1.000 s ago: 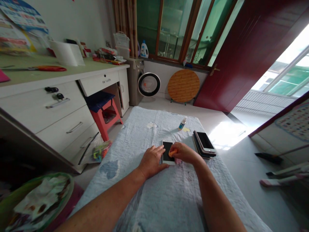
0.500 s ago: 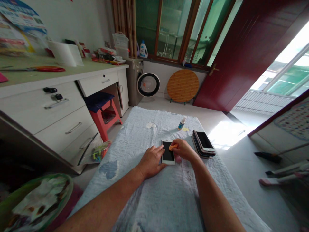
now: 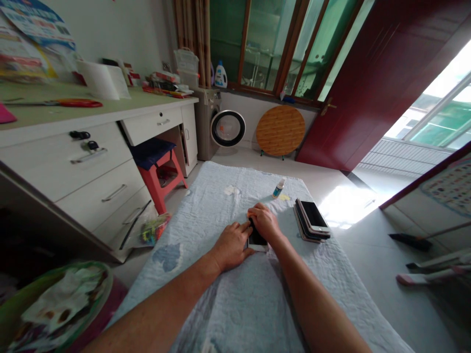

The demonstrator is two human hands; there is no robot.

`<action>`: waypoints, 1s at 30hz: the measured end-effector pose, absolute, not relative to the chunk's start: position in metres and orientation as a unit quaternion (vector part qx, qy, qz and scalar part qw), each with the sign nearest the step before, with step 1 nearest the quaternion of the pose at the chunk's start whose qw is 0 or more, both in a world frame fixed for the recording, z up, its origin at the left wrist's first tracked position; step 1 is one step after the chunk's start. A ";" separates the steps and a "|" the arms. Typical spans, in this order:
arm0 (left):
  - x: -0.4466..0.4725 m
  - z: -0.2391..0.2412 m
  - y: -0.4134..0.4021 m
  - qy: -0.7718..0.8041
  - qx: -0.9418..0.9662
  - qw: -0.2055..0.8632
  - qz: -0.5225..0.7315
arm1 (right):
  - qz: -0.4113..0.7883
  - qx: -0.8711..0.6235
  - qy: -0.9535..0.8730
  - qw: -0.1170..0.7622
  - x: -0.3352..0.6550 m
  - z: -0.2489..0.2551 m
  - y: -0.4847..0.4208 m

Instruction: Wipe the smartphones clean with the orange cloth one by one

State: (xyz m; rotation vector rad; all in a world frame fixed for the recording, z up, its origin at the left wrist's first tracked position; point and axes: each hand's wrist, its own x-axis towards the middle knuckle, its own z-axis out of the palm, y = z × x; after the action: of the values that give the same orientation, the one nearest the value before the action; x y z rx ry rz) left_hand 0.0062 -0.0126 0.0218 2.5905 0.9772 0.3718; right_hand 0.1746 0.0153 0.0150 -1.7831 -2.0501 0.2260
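Note:
A white smartphone with a dark screen lies flat on the light blue cloth. My left hand grips its left side, fingertips on the edge and thumb by the lower corner. Over the upper part of the screen, my right hand is closed on a small orange cloth, mostly hidden under the fingers. To the right sits a stack of phones, the top one white-framed. Beyond my hands a small spray bottle with a blue label stands upright.
The light blue cloth covers the surface before me. At left are a red stool, a white desk and a waste bin. A washing machine with its door open and a round wooden tabletop stand at the back.
My right hand has moved left and up across the phone with the orange cloth, now covering the upper screen. My left hand keeps its place on the phone.

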 end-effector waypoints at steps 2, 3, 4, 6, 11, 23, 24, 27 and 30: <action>0.006 0.022 -0.013 0.344 0.913 0.174 0.132 | 0.083 -0.627 -0.748 0.203 0.175 0.014 0.016; 0.006 0.021 -0.013 0.345 0.913 0.172 0.132 | 0.083 -0.626 -0.749 0.204 0.177 0.014 0.016; 0.006 0.021 -0.014 0.345 0.913 0.170 0.133 | 0.082 -0.628 -0.746 0.205 0.180 0.013 0.015; 0.006 0.019 -0.014 0.349 0.913 0.164 0.136 | 0.078 -0.643 -0.733 0.207 0.189 0.013 0.014; 0.007 0.012 -0.013 0.355 0.910 0.158 0.148 | 0.066 -0.693 -0.692 0.193 0.210 0.016 0.006; 0.006 0.009 -0.009 0.362 0.898 0.178 0.175 | 0.172 -0.594 -0.760 0.202 0.204 0.025 -0.001; 0.005 0.010 -0.009 0.365 0.897 0.176 0.174 | 0.194 -0.582 -0.766 0.193 0.204 0.028 -0.003; 0.006 0.011 -0.011 0.368 0.899 0.163 0.173 | 0.230 -0.566 -0.772 0.175 0.205 0.033 -0.006; 0.006 0.011 -0.012 0.363 0.906 0.144 0.163 | 0.193 -0.593 -0.761 0.179 0.204 0.032 -0.006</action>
State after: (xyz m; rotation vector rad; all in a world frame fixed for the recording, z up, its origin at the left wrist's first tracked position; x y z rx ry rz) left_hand 0.0064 -0.0119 0.0114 2.6117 1.0473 0.4705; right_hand 0.2042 -0.0055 0.0320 -1.6753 -2.1517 0.5447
